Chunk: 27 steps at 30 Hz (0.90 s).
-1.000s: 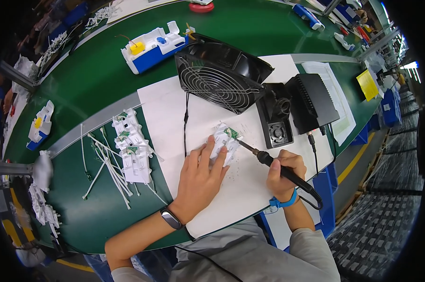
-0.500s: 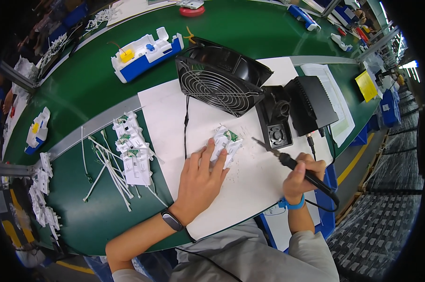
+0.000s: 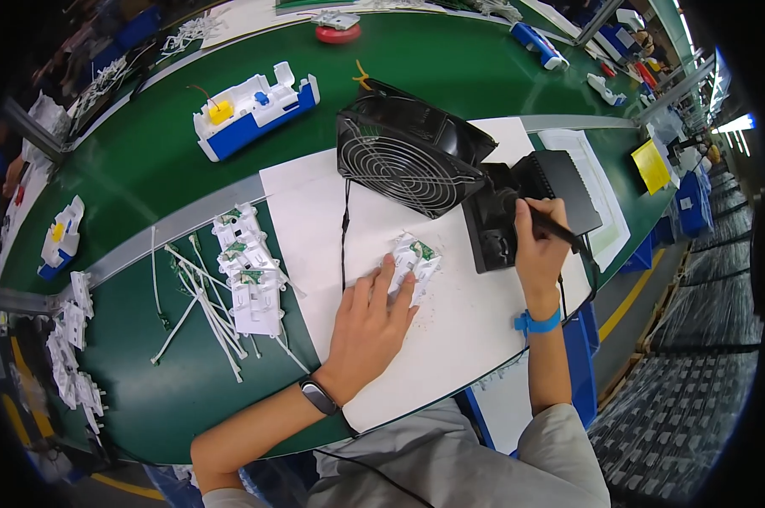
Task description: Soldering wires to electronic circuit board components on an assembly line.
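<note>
My left hand (image 3: 367,326) lies with fingers stretched out and apart over a white plastic housing (image 3: 416,264) with a small green circuit board, pressing it against the white sheet (image 3: 382,385). In my right hand (image 3: 541,254) is a soldering iron (image 3: 556,229), gripped by its black handle. The iron points into the black soldering stand (image 3: 489,229); its tip is hidden there. Just right of the stand is a black box-shaped unit (image 3: 568,190). A black fan (image 3: 408,157) with a wire grille stands beyond the housing.
Similar white housings (image 3: 255,300) with green boards lie left of the sheet, beside several white cables (image 3: 209,317). A blue-and-white casing (image 3: 255,114) rests farther back on the green table. Papers (image 3: 607,195) lie at the right, near a yellow card (image 3: 651,167).
My right hand has moved up and away from me, carrying the soldering iron from beside the housing into the stand. My left hand stays on the housing. The view has shifted slightly.
</note>
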Each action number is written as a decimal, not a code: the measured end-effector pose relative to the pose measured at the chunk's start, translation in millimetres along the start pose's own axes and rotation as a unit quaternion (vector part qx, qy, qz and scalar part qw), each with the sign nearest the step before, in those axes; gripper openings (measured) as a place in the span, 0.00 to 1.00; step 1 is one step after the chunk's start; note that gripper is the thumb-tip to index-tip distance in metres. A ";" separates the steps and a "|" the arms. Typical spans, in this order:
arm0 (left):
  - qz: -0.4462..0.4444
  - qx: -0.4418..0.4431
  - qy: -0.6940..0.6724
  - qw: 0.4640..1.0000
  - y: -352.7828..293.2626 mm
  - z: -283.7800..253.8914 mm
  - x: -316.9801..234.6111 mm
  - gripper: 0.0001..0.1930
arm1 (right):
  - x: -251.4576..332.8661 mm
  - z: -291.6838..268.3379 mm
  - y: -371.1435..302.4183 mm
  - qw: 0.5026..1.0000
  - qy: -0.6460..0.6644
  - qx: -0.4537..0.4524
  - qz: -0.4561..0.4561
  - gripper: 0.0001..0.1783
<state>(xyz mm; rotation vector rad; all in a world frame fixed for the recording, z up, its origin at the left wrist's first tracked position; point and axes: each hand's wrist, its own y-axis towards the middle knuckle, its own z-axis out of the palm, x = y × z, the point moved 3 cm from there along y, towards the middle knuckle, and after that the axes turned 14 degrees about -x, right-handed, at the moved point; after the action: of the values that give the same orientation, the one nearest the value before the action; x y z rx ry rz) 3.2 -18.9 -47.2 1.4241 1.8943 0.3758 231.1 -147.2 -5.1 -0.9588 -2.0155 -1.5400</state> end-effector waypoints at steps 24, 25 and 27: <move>-0.117 -0.053 -0.116 0.985 -12.9 -76.7 13.2 0.16 | 22.1 -38.0 -82.6 0.989 -0.003 0.060 0.132 0.11; -0.119 -0.054 -0.112 0.985 -20.6 -79.2 13.4 0.16 | 23.4 -35.6 -86.0 0.989 0.018 0.061 0.137 0.11; -0.110 -0.032 -0.080 0.990 -34.1 -84.5 13.4 0.15 | 24.7 -31.9 -91.4 0.985 0.050 0.065 0.155 0.11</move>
<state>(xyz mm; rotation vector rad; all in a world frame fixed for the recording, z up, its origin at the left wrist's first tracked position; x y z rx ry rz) -81.3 -2.7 -14.5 1.1533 1.8684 0.2073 144.7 -184.3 -38.7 -1.0609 -1.7752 -1.2494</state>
